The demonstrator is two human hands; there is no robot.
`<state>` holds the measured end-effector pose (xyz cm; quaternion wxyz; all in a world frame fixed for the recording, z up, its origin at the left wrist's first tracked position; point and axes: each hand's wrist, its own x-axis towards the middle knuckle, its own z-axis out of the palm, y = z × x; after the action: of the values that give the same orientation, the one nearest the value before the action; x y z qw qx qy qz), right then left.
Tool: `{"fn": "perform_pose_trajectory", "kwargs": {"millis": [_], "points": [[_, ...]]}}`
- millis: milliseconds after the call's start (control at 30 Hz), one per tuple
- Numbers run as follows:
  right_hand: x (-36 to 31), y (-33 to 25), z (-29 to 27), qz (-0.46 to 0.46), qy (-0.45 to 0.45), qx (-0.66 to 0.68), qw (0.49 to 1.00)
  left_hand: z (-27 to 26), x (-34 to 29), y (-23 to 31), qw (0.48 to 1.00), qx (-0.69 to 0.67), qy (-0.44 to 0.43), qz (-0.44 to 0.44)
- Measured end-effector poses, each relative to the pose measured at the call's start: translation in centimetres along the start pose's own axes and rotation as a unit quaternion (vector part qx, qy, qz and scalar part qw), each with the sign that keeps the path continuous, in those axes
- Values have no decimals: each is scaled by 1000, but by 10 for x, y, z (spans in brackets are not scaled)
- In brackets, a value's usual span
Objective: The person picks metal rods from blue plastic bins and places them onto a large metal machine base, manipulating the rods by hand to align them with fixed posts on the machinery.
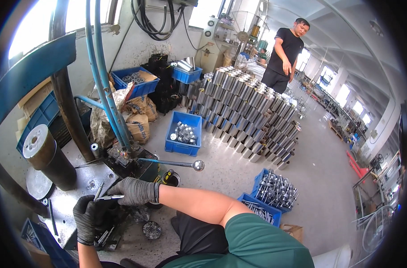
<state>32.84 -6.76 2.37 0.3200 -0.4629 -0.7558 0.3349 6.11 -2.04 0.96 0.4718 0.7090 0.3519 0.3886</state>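
Both my hands wear grey knitted gloves and meet over the front of a metal work plate (90, 173). My right hand (139, 192) is closed, and a thin shiny metal rod (112, 197) lies across at its fingers. The near end of that rod reaches my left hand (84, 219), which is closed too. A second slim metal rod (98, 191) sticks up at the left fingertips. Part of both grips is hidden by dark gloved fingers. Behind them on the plate stands a large dark cylinder (56, 163) with a pale round top.
Blue press bars (106, 89) rise beside the plate; a ball-ended lever (197, 165) juts right. Blue bins (183, 147) of metal parts stand on the floor. Stacked shiny metal cylinders (243, 111) fill the middle distance, with another person (281, 58) standing behind them.
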Motion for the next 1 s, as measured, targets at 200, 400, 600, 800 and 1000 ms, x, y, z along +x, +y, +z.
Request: {"fn": "perform_pose_trajectory", "kwargs": {"millis": [200,400,600,800,1000], "points": [[3,3,5,-29,6,-54,998,-2,-1,9,999,-10,-16,-28],[4,-11,7,-12,-21,-9,1000,-5,-3,6,1000,7,-8,-7],[11,-13,22,-27,-36,-30,999,-1,1,6,999,-33,-11,-12],[7,-20,9,-2,-41,-31,999,-3,-2,4,979,-189,-56,-47],[3,-36,5,8,-16,-54,998,-4,-1,-15,979,-198,-15,-34]]}}
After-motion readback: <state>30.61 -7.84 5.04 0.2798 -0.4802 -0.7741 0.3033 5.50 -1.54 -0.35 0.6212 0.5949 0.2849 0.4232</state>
